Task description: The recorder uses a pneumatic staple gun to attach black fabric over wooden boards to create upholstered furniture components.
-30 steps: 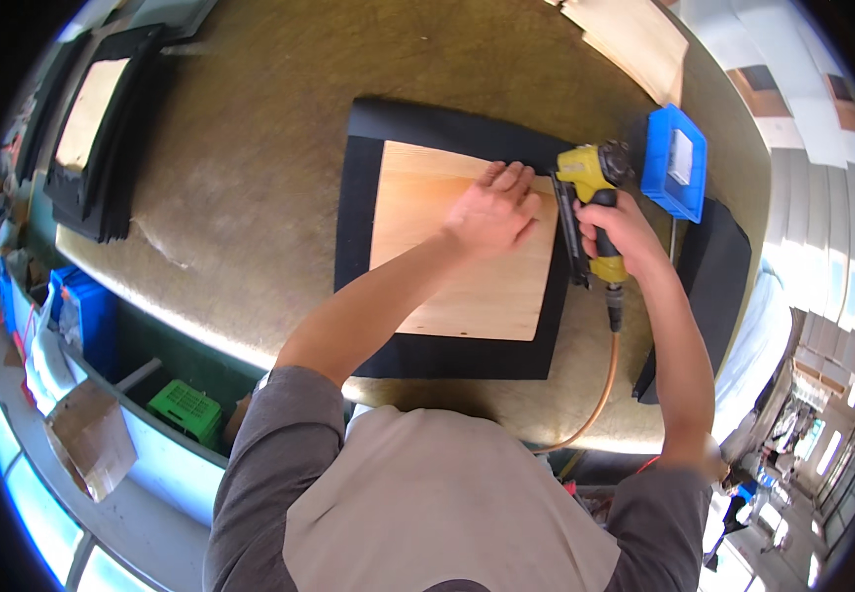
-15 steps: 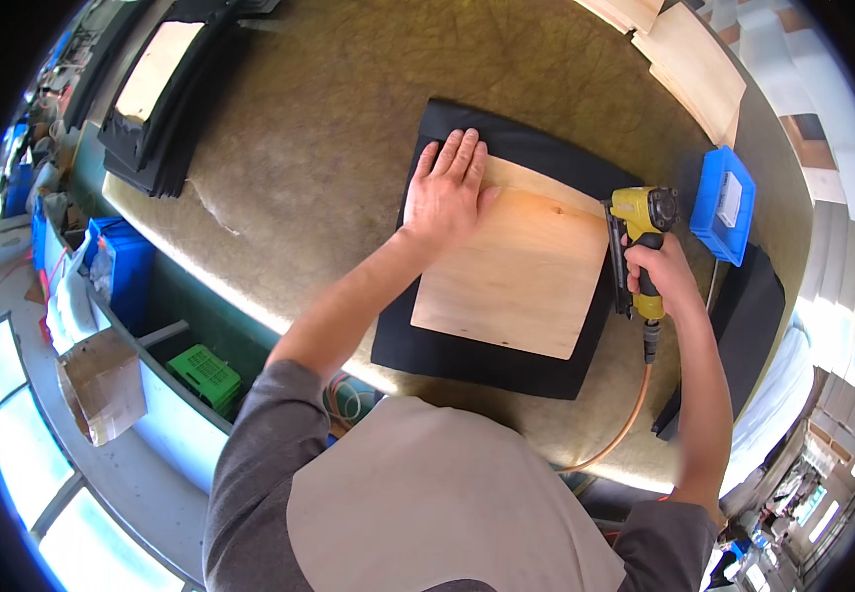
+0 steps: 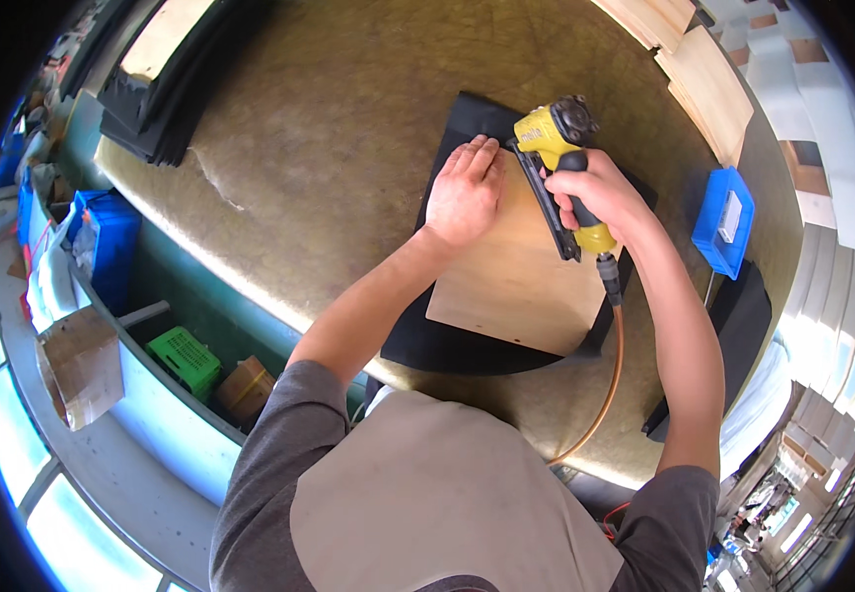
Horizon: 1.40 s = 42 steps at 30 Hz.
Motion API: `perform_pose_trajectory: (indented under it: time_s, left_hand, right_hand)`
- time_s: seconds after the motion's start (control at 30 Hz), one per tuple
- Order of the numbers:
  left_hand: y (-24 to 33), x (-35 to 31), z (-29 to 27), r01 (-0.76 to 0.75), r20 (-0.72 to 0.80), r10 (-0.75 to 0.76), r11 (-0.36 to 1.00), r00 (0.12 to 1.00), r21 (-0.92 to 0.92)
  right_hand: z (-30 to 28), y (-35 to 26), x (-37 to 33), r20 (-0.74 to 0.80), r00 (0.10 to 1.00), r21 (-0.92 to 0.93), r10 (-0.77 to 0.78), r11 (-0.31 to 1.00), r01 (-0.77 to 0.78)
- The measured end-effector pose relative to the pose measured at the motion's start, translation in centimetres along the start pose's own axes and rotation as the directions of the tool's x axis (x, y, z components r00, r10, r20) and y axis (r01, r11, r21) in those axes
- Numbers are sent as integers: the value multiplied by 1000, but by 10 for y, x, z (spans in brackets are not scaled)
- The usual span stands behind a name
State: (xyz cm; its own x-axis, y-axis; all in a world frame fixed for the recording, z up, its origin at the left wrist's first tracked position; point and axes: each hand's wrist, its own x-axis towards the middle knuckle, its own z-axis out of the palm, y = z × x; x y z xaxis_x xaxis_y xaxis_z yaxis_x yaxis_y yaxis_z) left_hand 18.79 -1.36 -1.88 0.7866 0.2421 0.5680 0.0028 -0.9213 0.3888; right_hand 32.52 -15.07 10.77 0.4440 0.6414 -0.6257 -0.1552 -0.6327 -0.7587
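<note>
A pale plywood panel (image 3: 506, 296) lies on a larger sheet of black fabric (image 3: 447, 340) on the table. My left hand (image 3: 465, 192) bears down at the panel's far left corner, its fingers bent and close together over the fabric there; the fingertips' exact hold is partly hidden. In my right hand (image 3: 595, 197) is a yellow and black air stapler (image 3: 546, 138), gripped by its handle. Its nose end is at the panel's far edge, close beside my left fingertips. An orange air hose (image 3: 617, 365) runs from the handle toward my body.
Black padded pieces (image 3: 151, 118) are stacked at the far left, and thin wood panels (image 3: 708, 94) at the far right. A blue tray (image 3: 723, 222) sits right of the work, near dark material (image 3: 733, 316). Below the table's left edge are a green crate (image 3: 185, 357) and a cardboard box (image 3: 80, 365).
The stapler in my right hand has moved left and away from me, from the panel's right side to its far edge. My left fingers have bent; the fabric's near edge now curves.
</note>
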Motion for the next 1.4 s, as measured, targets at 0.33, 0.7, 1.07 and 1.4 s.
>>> perform_pose_trajectory:
  time_s: [0.33,0.7,1.07,1.4]
  left_hand:
    - [-2,-3,1,16,-21,-16,1000,1000,4]
    - [-1,1,3,-10,-34,11,1000,999,20]
    - [1,-1,-3,-33,-48,34,999,998,17]
    - [1,8,4,-188,29,187,957,982,221]
  right_hand:
    - [-34,23,-32,-96,991,22,95,995,-94]
    - [-53,66,-64,-143,986,169,87,984,-62]
    - [-57,163,-182,-509,857,210,74,977,40]
    - [65,162,-205,-60,782,-928,-620,324,186]
